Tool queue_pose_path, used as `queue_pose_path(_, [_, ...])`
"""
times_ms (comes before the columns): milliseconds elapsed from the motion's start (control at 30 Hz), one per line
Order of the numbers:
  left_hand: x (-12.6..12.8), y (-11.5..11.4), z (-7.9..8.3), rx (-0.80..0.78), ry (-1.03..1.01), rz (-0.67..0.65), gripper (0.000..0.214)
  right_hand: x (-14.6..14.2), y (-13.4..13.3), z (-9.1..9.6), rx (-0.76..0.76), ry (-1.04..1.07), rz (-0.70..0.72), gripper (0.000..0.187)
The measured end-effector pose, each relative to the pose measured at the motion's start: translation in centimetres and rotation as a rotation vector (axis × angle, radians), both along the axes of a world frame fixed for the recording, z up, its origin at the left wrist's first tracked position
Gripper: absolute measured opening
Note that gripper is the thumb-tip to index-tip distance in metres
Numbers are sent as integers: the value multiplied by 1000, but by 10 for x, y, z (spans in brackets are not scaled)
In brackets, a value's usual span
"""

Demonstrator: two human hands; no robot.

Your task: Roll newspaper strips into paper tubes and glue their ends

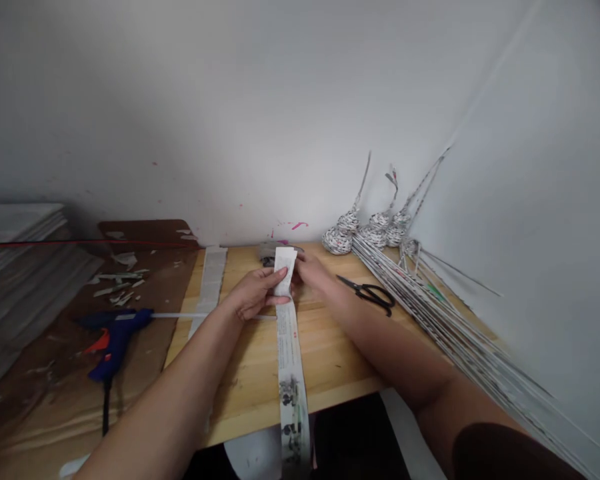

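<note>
Over tabletop (pixel 245 383) | paper strip (pixel 288 340), top pinched in left grip (pixel 254 293) | right grip (pixel 311 272): can't tell

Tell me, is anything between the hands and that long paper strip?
Nothing visible: the left hand pinches the paper strip, and the right hand is at its upper end, partly hidden. The scissors lie farther right.

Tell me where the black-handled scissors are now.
In the head view, the black-handled scissors lie right of centre on the pale wooden table, between the right forearm and the thin printed-paper sticks.
</note>
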State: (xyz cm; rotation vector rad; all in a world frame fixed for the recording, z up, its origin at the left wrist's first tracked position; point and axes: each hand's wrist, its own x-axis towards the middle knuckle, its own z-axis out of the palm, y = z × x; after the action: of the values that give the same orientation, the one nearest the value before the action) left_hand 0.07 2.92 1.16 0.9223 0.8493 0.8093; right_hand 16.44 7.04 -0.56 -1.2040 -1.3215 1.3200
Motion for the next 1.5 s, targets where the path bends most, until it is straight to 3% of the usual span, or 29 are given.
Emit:
queue_pose_path(100, [2, 1, -3, 11, 2, 57, 18, 10, -21, -2, -17, 69, 12, 39])
queue_pose_path(233, [2, 3, -5, 14, 21, 124, 15, 15, -32, -3, -40, 218, 137, 50])
queue_pose_path(367, [0, 6, -4, 0, 26, 216, 11, 14, -31, -5, 7, 154, 253, 42])
queue_pose_path(567, [-4, 13, -3, 19, 53, 321, 13, 13, -29, -4, 2, 11, 291, 28])
queue_pose_path(733, [-8, 18, -7, -4, 85, 353, 28, 10, -31, -5, 33, -12, 191, 19])
queue_pose_path(900, [-8, 20, -10, -61, 111, 329, 38, 6, -30, -10, 33, 59, 44, 24])
queue_pose_path(1167, [-7, 14, -2, 64, 163, 323, 13, 5, -28, -15, 57, 87, -34, 25])
queue_pose_path(1333, [-7, 13, 1, 128, 198, 449, 27, 3, -25, -20, 125, 15, -55, 25])
queue_pose_path(1500, [-3, 9, -1, 159, 183, 362, 18, 2, -25, -23, 169, -106, -66, 25])
